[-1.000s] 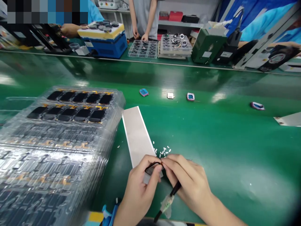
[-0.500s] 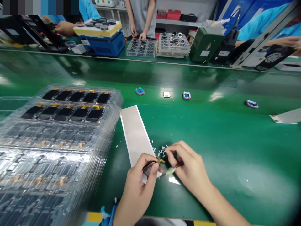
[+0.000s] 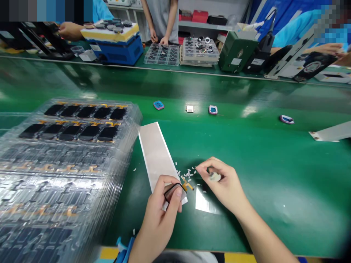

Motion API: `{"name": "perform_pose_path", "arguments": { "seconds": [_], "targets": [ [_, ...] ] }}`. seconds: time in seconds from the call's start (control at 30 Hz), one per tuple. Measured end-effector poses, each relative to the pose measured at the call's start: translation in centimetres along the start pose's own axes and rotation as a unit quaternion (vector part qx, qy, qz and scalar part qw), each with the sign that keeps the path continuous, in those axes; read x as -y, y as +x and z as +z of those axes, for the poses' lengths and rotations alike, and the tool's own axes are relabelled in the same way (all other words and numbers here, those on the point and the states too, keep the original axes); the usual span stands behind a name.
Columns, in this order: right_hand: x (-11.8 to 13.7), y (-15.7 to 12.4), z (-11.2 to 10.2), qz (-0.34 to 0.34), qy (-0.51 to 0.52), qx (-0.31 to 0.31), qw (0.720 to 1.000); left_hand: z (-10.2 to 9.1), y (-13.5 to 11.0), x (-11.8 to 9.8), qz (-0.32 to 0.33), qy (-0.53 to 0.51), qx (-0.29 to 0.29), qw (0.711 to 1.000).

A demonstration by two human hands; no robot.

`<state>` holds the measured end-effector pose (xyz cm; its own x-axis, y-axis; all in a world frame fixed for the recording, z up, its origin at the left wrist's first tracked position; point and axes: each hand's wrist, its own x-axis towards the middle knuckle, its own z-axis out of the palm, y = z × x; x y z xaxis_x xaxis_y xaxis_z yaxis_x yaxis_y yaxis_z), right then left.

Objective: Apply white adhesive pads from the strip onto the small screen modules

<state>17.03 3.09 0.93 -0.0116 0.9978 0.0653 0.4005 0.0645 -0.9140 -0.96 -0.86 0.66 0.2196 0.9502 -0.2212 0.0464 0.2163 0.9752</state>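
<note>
My left hand [image 3: 161, 215] pinches a small black screen module [image 3: 173, 191] with an orange flex cable [image 3: 188, 185] sticking out to the right, just above the near end of a white strip [image 3: 153, 153]. My right hand [image 3: 222, 184] is closed round a tool with a whitish tip [image 3: 215, 177], its fingertips over a scatter of tiny white bits [image 3: 188, 172]. A clear film piece [image 3: 205, 205] lies on the green belt [image 3: 246, 164] between and below my hands.
Stacked clear trays [image 3: 63, 164] of black screen modules fill the left. Small watch cases [image 3: 158, 105], [image 3: 213, 109], [image 3: 286, 119] and a white part [image 3: 190, 108] lie on the belt. Other people's hands work at trays [image 3: 161, 54] and machines [image 3: 115, 42] beyond.
My right hand pulled away to the right from the module, peeling off the clear film, which now lies on the belt. The left hand still holds the module.
</note>
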Motion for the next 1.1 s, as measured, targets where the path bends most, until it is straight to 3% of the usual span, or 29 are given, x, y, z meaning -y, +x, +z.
{"name": "perform_pose_path", "arguments": {
  "seconds": [0.13, 0.33, 0.43, 0.53, 0.63, 1.0, 1.1],
  "targets": [
    [0.2, -0.2, 0.6, 0.071, 0.09, 0.054, 0.992, 0.1, -0.2, 0.3, 0.002, -0.026, 0.014, 1.0],
    [0.0, -0.2, 0.1, 0.056, 0.023, 0.02, 0.998, 0.0, -0.2, 0.9, 0.002, -0.063, -0.024, 0.998],
    [0.3, -0.4, 0.3, 0.118, 0.103, 0.09, 0.984, -0.1, -0.3, 1.0, 0.003, -0.048, 0.011, 0.999],
    [0.4, -0.7, 1.0, 0.155, 0.201, 0.179, 0.951, 0.0, -0.5, 1.1, 0.014, -0.046, 0.039, 0.998],
    [0.3, -0.9, 1.3, 0.171, 0.255, 0.213, 0.928, 0.0, -0.5, 1.3, 0.029, -0.043, 0.036, 0.998],
    [0.3, -1.2, 1.6, 0.202, 0.266, 0.205, 0.92, -0.1, -0.6, 1.4, 0.005, -0.031, 0.04, 0.999],
    [0.2, -1.4, 1.9, 0.192, 0.244, 0.195, 0.93, -0.3, -0.7, 1.4, -0.009, -0.029, 0.04, 0.999]
  ]
}}
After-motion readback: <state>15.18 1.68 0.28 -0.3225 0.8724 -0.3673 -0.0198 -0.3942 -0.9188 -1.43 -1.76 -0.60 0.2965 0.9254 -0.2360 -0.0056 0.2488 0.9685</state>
